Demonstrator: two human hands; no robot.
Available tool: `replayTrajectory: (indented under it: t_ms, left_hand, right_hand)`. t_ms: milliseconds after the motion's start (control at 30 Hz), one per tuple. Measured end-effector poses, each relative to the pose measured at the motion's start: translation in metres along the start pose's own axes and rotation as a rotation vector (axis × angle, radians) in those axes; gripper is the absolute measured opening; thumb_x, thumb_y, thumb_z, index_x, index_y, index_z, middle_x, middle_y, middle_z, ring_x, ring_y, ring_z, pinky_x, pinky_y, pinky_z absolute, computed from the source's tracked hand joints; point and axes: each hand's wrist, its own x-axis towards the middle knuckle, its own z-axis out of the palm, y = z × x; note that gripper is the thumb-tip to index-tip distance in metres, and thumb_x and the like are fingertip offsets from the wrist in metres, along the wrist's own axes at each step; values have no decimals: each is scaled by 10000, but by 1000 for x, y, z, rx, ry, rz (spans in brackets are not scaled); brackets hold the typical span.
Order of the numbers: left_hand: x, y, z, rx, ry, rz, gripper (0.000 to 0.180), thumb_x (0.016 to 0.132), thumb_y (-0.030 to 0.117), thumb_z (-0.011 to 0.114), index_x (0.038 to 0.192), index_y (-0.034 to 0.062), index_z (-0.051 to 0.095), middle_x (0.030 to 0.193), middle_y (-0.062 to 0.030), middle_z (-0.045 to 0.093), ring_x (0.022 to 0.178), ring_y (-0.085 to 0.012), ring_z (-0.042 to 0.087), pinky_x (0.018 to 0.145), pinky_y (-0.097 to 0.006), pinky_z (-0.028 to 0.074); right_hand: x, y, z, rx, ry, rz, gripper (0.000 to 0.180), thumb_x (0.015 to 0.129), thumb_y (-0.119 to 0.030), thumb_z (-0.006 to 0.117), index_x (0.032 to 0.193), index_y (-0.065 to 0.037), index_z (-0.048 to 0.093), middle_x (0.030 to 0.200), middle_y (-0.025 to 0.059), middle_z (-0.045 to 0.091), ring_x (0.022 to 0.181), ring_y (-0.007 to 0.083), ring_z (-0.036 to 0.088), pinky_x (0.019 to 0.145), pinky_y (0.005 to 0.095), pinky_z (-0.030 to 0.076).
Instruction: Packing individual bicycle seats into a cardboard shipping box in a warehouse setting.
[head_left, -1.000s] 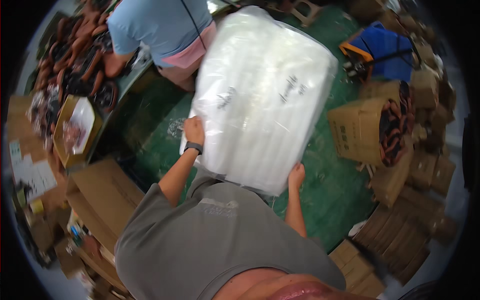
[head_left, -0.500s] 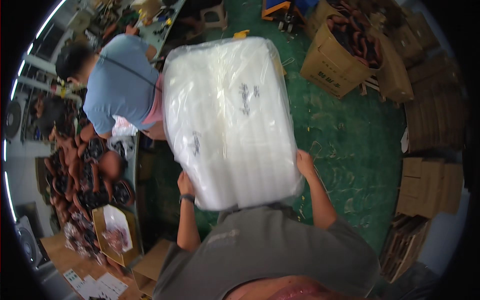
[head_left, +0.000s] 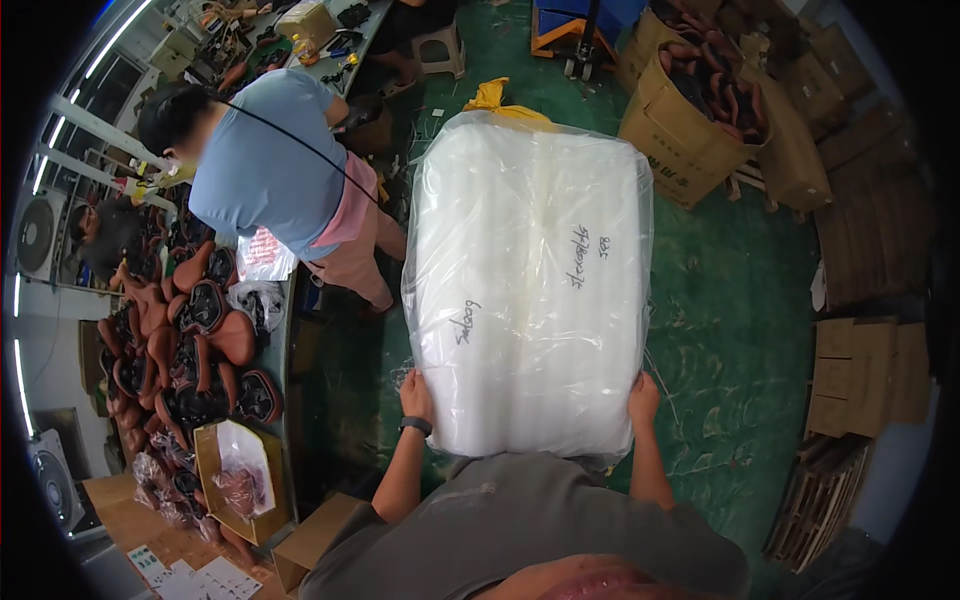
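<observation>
A large clear plastic bag (head_left: pixel 530 290) stuffed with white foam material fills the middle of the view, with dark handwriting on its face. My left hand (head_left: pixel 415 393) grips its lower left corner; a dark band sits on that wrist. My right hand (head_left: pixel 643 396) holds the lower right corner. The bag extends away from me above the green floor (head_left: pixel 740 330). Its yellow tied top (head_left: pixel 492 97) shows at the far end.
A person in a blue shirt (head_left: pixel 265 165) bends over a bench at the left, close to the bag. Brown and black saddles (head_left: pixel 195 340) pile on that bench. Open cardboard boxes (head_left: pixel 690 110) stand at the far right, flattened cartons (head_left: pixel 860 370) at the right.
The view has swung so the bag now lies straighter in front of me. The person in blue appears farther to the left and the boxes have shifted to the upper right. Both hands keep their hold.
</observation>
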Motion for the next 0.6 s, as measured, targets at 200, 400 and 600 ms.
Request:
replayTrajectory:
  t_ms: [200, 400, 600]
  left_hand:
    - [-8, 50, 31, 422, 117, 36, 519, 1115, 344, 597, 1419, -68, 686, 1278, -273, 778, 1118, -356, 763, 1006, -379, 561]
    - [134, 82, 89, 360, 63, 253, 391, 1096, 319, 575, 1082, -34, 742, 1051, -311, 747, 973, -460, 753, 843, -516, 570]
    - [297, 156, 184, 414, 96, 355, 413, 1108, 376, 550, 1218, 59, 791, 1079, -275, 768, 1037, -464, 756, 891, -500, 583]
  right_hand:
    - [17, -2, 29, -49, 29, 2, 290, 1079, -209, 552, 1236, -57, 743, 1094, 302, 745, 1047, 531, 707, 897, 598, 564]
    - [138, -56, 83, -22, 66, -126, 255, 1061, -220, 541, 1107, -51, 727, 1078, 298, 746, 1030, 553, 698, 864, 654, 548]
    - [323, -153, 117, -114, 151, -226, 253, 1029, -208, 532, 984, -46, 721, 1052, 286, 753, 999, 554, 703, 867, 662, 555]
